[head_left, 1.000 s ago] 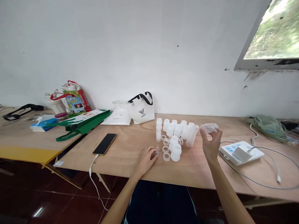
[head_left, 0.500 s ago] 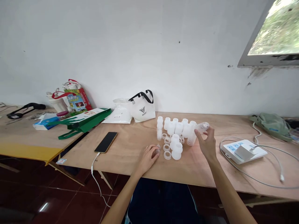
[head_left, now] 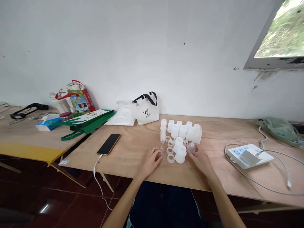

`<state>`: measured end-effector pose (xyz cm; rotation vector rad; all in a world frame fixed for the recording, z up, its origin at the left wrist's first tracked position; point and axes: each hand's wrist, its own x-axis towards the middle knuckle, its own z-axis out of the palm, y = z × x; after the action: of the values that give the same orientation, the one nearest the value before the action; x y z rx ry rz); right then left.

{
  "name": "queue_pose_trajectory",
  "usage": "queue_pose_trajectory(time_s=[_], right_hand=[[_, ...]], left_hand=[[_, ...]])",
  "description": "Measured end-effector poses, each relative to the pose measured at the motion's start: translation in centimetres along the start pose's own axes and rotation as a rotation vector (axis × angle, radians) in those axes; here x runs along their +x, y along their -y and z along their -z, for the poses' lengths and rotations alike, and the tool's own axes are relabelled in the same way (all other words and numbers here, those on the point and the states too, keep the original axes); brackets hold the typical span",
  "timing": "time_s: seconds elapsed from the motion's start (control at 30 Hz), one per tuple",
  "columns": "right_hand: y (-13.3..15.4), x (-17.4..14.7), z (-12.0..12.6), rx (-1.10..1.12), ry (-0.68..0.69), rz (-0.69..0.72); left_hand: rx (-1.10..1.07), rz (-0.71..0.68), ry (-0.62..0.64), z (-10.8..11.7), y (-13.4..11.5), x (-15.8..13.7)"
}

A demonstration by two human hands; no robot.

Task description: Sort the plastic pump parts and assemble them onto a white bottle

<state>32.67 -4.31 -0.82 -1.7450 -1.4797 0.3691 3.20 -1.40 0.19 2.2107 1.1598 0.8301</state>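
Note:
My left hand [head_left: 152, 161] rests on the table with its fingers curled round a small clear plastic piece [head_left: 161, 153], mostly hidden by the fingers. On the other side of the plastic parts, my right hand [head_left: 199, 158] pinches a translucent dome-shaped piece [head_left: 191, 148] with a small knob on top, low over the tabletop. Between the hands stand white waisted plastic pieces [head_left: 180, 155], with clear rings [head_left: 170, 158] lying to their left. Several more white pieces [head_left: 175, 129] are grouped behind. At that group's right end is a larger translucent cylinder [head_left: 197, 133].
A stack of clear rings [head_left: 162, 136] stands behind my left hand. To the left lie a phone [head_left: 108, 144] on a cable and a green bag [head_left: 89, 123]. White bags [head_left: 147, 113] lean against the wall. At right are a white power strip [head_left: 249, 155] and looped cables.
My right hand has come down and left from beside the translucent cylinder, and the clear piece it held up there is now low beside the white pieces. My left hand stays in place.

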Motion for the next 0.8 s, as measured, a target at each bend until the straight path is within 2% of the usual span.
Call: queue_pose_trajectory(time_s=[0.1,0.3,0.5,0.6,0.73,0.8], right_hand=[[-0.6,0.1,-0.7,-0.044,0.051,0.021],[-1.2,0.4,-1.4,-0.001,-0.018,0.074],[-0.8,0.2,-1.6,0.049,0.023,0.12],[-0.3,0.2,-1.3,0.081,0.02,0.119],[0.6,0.2,0.0,0.086,-0.098,0.05],[0.9,0.0,1.2,0.09,-0.074,0.027]], left_hand=[[0.002,-0.008,-0.006,-0.1,0.1,0.0],[0.003,-0.019,-0.01,-0.1,-0.1,0.0],[0.017,-0.016,0.0,-0.1,0.0,0.0],[0.018,-0.022,0.004,0.0,0.0,0.0],[0.002,-0.02,-0.007,0.0,-0.1,0.0],[-0.012,-0.018,-0.013,0.1,-0.1,0.0]])
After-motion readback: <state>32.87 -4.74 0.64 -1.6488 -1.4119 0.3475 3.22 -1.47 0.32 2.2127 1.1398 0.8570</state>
